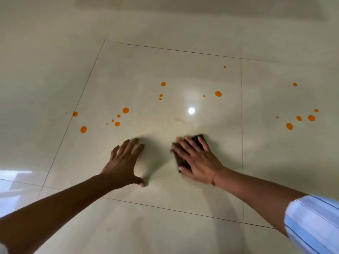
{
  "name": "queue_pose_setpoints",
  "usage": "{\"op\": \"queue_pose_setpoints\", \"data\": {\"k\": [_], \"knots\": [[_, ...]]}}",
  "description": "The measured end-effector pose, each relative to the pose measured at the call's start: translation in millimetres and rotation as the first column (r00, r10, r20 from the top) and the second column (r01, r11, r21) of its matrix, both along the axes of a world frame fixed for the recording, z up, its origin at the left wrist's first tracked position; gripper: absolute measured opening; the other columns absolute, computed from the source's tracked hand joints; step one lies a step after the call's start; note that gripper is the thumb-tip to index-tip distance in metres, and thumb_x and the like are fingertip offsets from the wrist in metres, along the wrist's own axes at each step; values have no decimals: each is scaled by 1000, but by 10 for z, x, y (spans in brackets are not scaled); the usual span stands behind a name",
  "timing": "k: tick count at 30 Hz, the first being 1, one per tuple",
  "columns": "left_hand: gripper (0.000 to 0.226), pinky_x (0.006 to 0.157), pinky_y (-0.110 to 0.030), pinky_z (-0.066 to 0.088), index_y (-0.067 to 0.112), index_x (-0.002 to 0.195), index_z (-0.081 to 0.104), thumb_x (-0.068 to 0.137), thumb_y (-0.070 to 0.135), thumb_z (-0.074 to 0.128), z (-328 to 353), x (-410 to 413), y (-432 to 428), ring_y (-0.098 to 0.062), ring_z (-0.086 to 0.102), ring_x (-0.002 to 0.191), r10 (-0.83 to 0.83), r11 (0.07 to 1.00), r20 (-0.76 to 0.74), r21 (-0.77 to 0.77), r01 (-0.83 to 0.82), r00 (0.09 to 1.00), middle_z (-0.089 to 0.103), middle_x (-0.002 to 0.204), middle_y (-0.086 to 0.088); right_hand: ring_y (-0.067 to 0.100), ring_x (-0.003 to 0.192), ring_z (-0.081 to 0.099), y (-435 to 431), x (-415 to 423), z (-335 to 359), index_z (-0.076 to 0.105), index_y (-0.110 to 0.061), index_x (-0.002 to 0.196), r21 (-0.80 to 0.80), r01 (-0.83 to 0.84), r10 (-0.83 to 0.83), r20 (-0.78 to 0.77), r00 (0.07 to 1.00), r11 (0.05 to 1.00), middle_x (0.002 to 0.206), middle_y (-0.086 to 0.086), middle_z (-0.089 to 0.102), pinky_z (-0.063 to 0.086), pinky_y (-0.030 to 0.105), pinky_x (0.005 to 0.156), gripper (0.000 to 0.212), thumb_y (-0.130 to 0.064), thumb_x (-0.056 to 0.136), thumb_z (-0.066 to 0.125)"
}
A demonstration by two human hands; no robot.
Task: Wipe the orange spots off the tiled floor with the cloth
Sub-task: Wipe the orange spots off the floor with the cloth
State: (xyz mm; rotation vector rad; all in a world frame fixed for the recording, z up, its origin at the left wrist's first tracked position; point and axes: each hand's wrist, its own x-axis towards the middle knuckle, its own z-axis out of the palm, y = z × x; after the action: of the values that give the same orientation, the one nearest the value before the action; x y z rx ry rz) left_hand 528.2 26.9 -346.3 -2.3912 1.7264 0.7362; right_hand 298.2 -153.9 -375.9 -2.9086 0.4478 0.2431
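Spots (125,110) lie up-frame of both hands, nearest upper left of right hand (197,158) pressing cloth (197,138) flat; left hand (124,162) splayed on floor (165,226).

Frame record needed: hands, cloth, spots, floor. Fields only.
left hand: flat on floor, fingers spread, holds nothing
right hand: flat, pressing cloth down
cloth: dark, under right hand, on central tile
orange spots: many unwiped; groups left, centre, and on the tile to the right, all beyond the hands
floor: glossy cream tiles
glare: lamp reflection, central tile
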Motion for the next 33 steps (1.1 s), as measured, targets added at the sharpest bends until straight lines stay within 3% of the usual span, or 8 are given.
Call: {"op": "queue_pose_setpoints", "data": {"k": [5, 11, 16, 20, 24, 28, 30, 33], "knots": [[131, 116, -43, 14, 22, 151, 18, 45, 82, 68, -40, 237, 215, -24, 3, 146, 90, 995, -44, -46, -92, 995, 6, 160, -3, 29, 145, 24, 146, 874, 3, 25, -25, 153, 2, 419, -419, 41, 907, 908, 161, 4, 23, 9, 54, 117, 71, -57, 91, 39], [125, 117, -40, 8, 20, 152, 15, 54, 76, 71, -30, 258, 280, -25, 1, 147, 74, 992, -70, -100, -81, 995, 4, 161, -6, 29, 145, 28, 648, 656, -26, 29, -26, 152, 35, 141, -143, 46, 989, 989, 160, 4, 26, 16, 56, 116, 75, -59, 86, 41], [118, 116, -50, 17, 18, 151, 22, 58, 81, 62, -42, 644, 484, -31, 12, 146, 164, 968, -30, -187, -167, 986, 13, 160, -8, 28, 148, 19, 281, 1408, -84, 24, -26, 154, -23, 439, -438, 33, 898, 898, 162, 4, 21, 8, 54, 117, 69, -56, 93, 34], [113, 116, -47, 16, 17, 150, 26, 64, 84, 55, -73, 895, 696, -29, 10, 146, 191, 965, -31, -176, -194, 981, 13, 160, -7, 27, 147, 23, 341, 929, -88, 24, -28, 153, -38, 298, -298, -1, 954, 954, 161, 3, 23, 13, 54, 117, 69, -59, 91, 30], [117, 117, -49, 14, 15, 150, 25, 60, 84, 56, -137, 867, 709, -30, 8, 146, 176, 970, -34, -163, -179, 984, 13, 160, -8, 28, 149, 15, 69, 1522, -43, 23, -23, 154, -48, 636, -637, -4, 771, 770, 163, 5, 18, 8, 55, 118, 69, -53, 93, 39], [115, 118, -44, 8, 14, 151, 22, 64, 80, 59, -183, 897, 760, -26, 5, 147, 174, 964, -77, -193, -186, 982, 11, 160, -7, 29, 147, 23, 948, 1657, -83, 28, -25, 152, -13, 221, -221, 34, 975, 975, 160, 5, 26, 12, 56, 116, 71, -53, 87, 42], [110, 118, -40, 12, 14, 151, 22, 68, 76, 60, -160, 968, 821, -23, 9, 147, 189, 946, -129, -240, -216, 973, 15, 160, -7, 27, 148, 22, 868, 1682, -76, 26, -27, 153, -5, 43, -43, 10, 999, 999, 161, 3, 24, 12, 55, 118, 73, -55, 87, 40], [105, 114, -45, 22, 13, 148, 29, 70, 78, 54, -138, 1190, 931, -28, 22, 143, 266, 902, -115, -320, -289, 957, 26, 156, -9, 25, 150, 16, 568, 2077, -16, 22, -26, 155, -48, 133, -134, -18, 991, 990, 163, 2, 19, 6, 52, 118, 72, -54, 91, 40]]}}
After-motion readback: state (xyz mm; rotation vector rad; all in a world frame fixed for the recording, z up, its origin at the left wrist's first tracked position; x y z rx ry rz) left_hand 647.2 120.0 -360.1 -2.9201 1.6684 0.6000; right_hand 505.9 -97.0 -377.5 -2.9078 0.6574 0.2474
